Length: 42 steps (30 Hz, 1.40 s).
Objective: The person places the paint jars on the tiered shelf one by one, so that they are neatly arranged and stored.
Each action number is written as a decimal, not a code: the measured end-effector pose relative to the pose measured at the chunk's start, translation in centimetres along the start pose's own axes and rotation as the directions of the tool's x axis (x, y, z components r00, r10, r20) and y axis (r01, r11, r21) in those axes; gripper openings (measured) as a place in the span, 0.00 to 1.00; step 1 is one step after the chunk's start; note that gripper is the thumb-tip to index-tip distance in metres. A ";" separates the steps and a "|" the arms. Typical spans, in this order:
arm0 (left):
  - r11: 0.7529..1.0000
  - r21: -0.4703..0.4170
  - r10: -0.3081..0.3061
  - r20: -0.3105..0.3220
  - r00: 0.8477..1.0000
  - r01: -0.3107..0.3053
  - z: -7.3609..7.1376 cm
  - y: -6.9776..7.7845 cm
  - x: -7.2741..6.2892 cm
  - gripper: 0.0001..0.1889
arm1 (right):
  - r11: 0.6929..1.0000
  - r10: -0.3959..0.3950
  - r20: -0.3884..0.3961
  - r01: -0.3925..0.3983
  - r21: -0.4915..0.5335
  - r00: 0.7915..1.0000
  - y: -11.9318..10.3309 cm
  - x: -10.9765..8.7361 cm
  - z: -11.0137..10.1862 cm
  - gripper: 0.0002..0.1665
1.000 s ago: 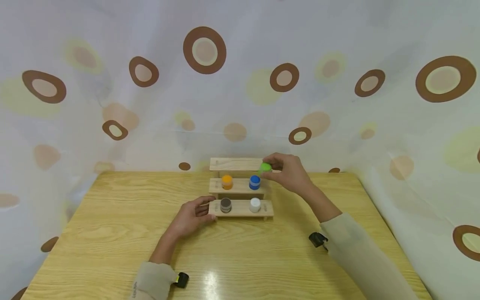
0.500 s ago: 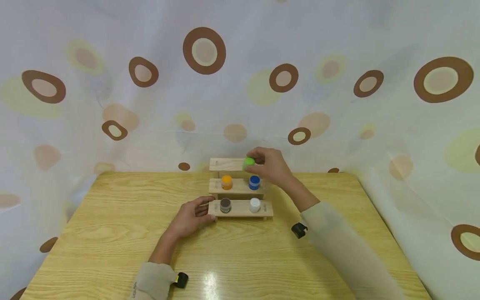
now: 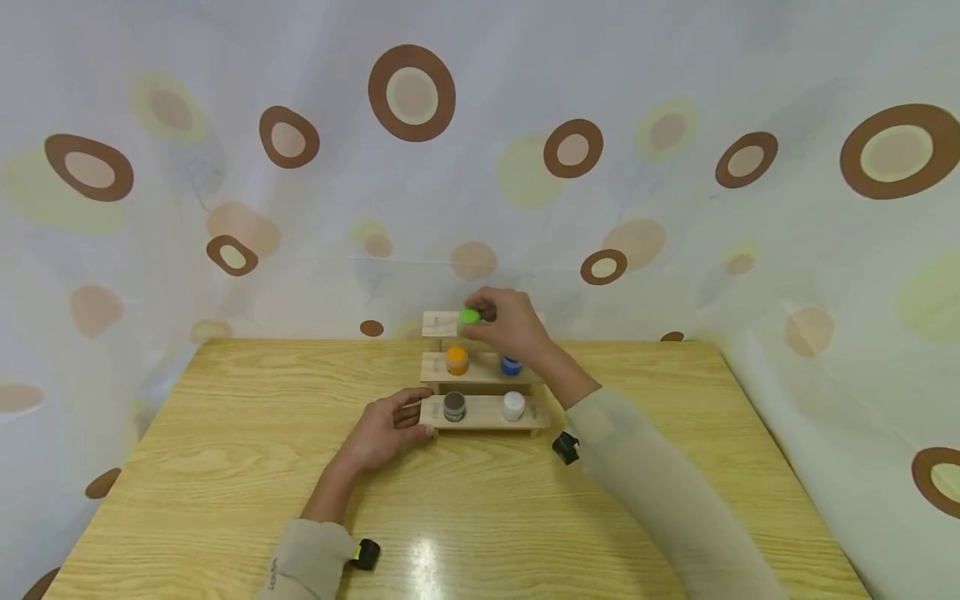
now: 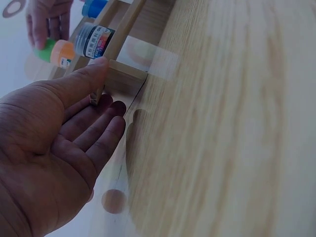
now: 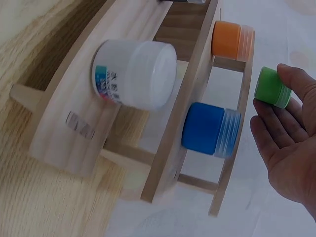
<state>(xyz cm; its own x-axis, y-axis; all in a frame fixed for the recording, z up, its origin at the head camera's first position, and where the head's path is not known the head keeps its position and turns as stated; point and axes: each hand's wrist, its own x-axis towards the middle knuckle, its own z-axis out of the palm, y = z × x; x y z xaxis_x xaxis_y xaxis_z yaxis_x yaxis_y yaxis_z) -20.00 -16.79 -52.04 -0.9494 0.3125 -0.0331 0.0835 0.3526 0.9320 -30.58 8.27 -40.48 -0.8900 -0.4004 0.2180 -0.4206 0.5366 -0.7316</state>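
A three-tier wooden display rack (image 3: pixel 487 417) stands on the table. In the head view, my right hand (image 3: pixel 512 323) holds a green paint jar (image 3: pixel 469 317) between thumb and fingers, at the left part of the top shelf. The right wrist view shows the green jar tilted, beside the top board. My left hand (image 3: pixel 382 433) grips the left end of the lowest shelf, thumb on the near side, fingers on the far side. An orange jar (image 3: pixel 457 361) and a blue jar (image 5: pixel 210 129) sit on the middle shelf. The lowest shelf bears a black jar (image 4: pixel 95 40) and a white jar (image 3: pixel 513 406).
The wood-grain table (image 3: pixel 465 517) reaches back to a white curtain (image 3: pixel 337 192) printed with brown rings. A black wrist strap piece (image 3: pixel 366 554) hangs at the left cuff, another (image 3: pixel 566 447) at the right. The right forearm passes close over the rack's right side.
My right hand has carried the green jar leftward, from the right end of the top shelf to its left part, now partly covering the blue jar. My left hand has stayed at the rack.
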 end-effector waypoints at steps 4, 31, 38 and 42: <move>1.000 0.005 -0.016 -0.004 1.000 0.016 0.1 0.1 -0.3 0.33 | 1.000 -0.010 0.004 0.010 0.007 1.000 0.1 0.5 0.8 0.26; 1.000 -0.002 -0.014 -0.002 1.000 0.014 0.8 0.3 -0.3 0.33 | 0.997 0.066 0.041 -0.067 0.027 0.997 0.5 0.5 0.7 0.29; 1.000 0.003 -0.013 -0.011 1.000 0.013 0.1 0.2 0.1 0.33 | 0.995 0.062 -0.011 -0.061 0.083 0.998 2.1 -0.3 -1.4 0.29; 1.000 0.014 -0.012 -0.004 1.000 0.012 -0.1 0.1 0.1 0.34 | 0.992 0.080 -0.044 -0.075 0.106 0.996 2.6 -1.3 -2.9 0.28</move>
<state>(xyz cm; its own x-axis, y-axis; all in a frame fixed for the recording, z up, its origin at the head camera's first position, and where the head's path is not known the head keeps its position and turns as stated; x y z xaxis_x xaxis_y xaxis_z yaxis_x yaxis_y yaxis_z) -20.14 -16.80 -51.92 -0.9514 0.3050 -0.0427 0.0767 0.3690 0.9263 -31.07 12.35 -40.78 -0.9277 -0.3230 0.1874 -0.3318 0.4830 -0.8103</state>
